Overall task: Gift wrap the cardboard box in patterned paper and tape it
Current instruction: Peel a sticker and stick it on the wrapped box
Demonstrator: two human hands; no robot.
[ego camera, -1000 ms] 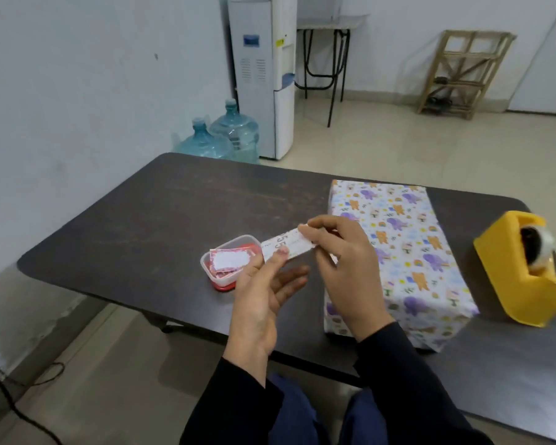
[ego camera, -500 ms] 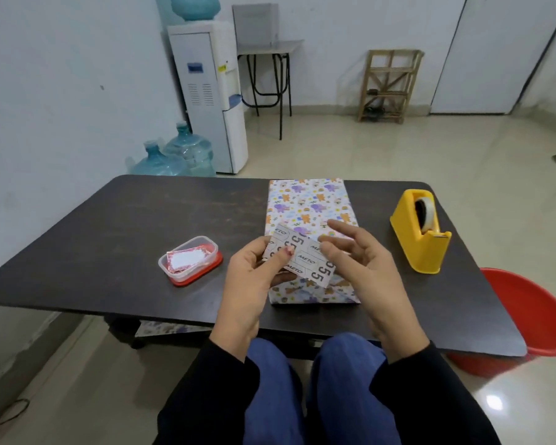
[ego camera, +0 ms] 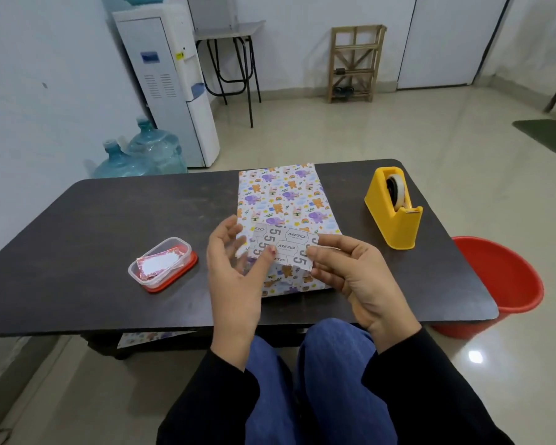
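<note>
The wrapped box (ego camera: 286, 216) lies lengthwise at the middle of the dark worktop (ego camera: 93, 226), fully covered in white paper printed with purple elephants, orange bears and rainbows, its near end close to the worktop's front edge. Just above that near end, both hands hold a small white sheet of labels (ego camera: 283, 248) printed with "METO" and large 5s. The right hand (ego camera: 350, 277) pinches the sheet's right edge between thumb and fingers, so its grip is closed on the sheet. The left hand (ego camera: 235, 268) has its thumb tip pressed on the sheet's left part while its fingers are spread loosely and slightly blurred; whether they bear on the back of the sheet cannot be told. To the right of the box, well apart from it, stands a yellow tape dispenser (ego camera: 394, 208) with a roll in it. To the left sits a clear plastic tub (ego camera: 161, 264) on a red lid, holding pink and white slips. A red bucket (ego camera: 501, 284) stands on the floor beyond the worktop's right edge. Both forearms wear black sleeves.
</note>
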